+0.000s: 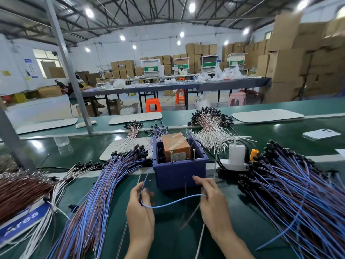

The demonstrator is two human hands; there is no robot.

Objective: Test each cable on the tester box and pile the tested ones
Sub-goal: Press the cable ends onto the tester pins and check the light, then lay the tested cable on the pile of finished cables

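Note:
The tester box (179, 171) is a blue bin holding an orange block, with two metal pins at its front rim. Just in front of it my left hand (140, 212) and my right hand (211, 199) each hold an end of one blue cable (175, 201), which sags in a loop between them. A thin brown wire hangs blurred beside the right hand. A long bundle of blue and brown cables (97, 199) lies to the left. A large heap of blue and brown cables (295, 199) lies to the right.
Brown and white cables (28, 187) lie at the far left over a blue sign. White and pink cables (211, 128) lie behind the box. A white power strip with charger (236, 157) sits right of the box; a phone (321, 134) lies far right.

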